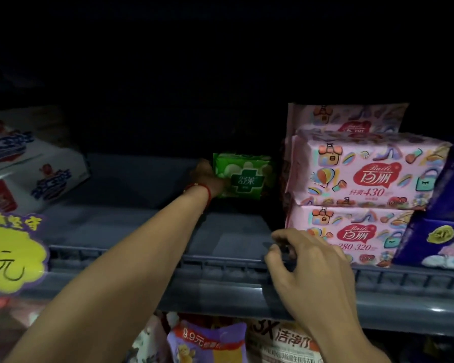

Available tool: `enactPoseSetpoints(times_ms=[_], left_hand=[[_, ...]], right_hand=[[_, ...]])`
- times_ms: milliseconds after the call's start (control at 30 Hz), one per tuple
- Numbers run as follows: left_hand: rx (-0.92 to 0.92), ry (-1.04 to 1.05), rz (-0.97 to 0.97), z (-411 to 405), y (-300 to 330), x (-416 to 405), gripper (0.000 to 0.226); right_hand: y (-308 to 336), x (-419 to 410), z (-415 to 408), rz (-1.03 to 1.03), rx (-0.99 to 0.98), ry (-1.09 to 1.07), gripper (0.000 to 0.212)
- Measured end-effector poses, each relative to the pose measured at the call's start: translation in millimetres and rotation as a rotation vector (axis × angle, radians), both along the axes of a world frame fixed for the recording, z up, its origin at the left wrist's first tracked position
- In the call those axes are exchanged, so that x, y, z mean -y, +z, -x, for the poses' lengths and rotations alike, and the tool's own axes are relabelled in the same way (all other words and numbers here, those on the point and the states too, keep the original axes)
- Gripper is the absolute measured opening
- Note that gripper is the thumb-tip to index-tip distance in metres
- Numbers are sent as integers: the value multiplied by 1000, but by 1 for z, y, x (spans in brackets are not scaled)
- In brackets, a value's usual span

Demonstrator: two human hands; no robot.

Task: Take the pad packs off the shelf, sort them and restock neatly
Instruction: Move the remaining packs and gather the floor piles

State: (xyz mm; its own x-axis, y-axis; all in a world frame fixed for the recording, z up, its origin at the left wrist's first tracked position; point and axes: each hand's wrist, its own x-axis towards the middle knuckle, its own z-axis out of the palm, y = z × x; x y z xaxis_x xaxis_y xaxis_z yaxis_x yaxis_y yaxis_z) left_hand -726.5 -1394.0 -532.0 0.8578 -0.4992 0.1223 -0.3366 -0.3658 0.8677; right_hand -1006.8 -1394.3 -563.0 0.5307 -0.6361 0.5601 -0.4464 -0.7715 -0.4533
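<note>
Left hand (207, 179) fingers grip the green pad pack (244, 176) deep on the shelf (220, 268); right hand (307, 263) fingers loosely curled, empty.

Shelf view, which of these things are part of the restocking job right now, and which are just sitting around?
In the job:
left hand, gripping the green pad pack
pink pad packs, stacked on the grey shelf
right hand, at the shelf rail

Just there:
yellow price sign
white boxes
packs on the lower shelf

Green pad pk (244, 176) upright, mid-shelf (142, 231).
</note>
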Motion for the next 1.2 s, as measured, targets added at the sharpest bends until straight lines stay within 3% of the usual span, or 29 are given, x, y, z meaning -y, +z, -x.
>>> enactPoseSetpoints(times_ms=[133,200,333,567,767,1000,1100,1200], left_hand=[[-99,-71,9,9,6,1,35],[-115,-118,29,15,5,2,35],[-227,-218,123,28,3,3,45],[-313,-167,121,28,2,-3,68],[-164,-41,204,48,23,-41,39],[14,41,562,149,33,-200,35],[38,177,501,185,-8,-293,32],[-22,353,309,202,-71,-397,30]], right_hand=[[0,0,0,-4,-20,8,34],[1,0,-1,-8,-22,18,34],[3,1,2,-17,-21,55,25],[6,3,6,-106,41,166,22],[12,-13,7,-77,82,258,29],[17,-82,0,-93,91,500,32],[4,-134,-6,-148,-124,679,34],[-20,-192,-11,-112,-357,871,39]])
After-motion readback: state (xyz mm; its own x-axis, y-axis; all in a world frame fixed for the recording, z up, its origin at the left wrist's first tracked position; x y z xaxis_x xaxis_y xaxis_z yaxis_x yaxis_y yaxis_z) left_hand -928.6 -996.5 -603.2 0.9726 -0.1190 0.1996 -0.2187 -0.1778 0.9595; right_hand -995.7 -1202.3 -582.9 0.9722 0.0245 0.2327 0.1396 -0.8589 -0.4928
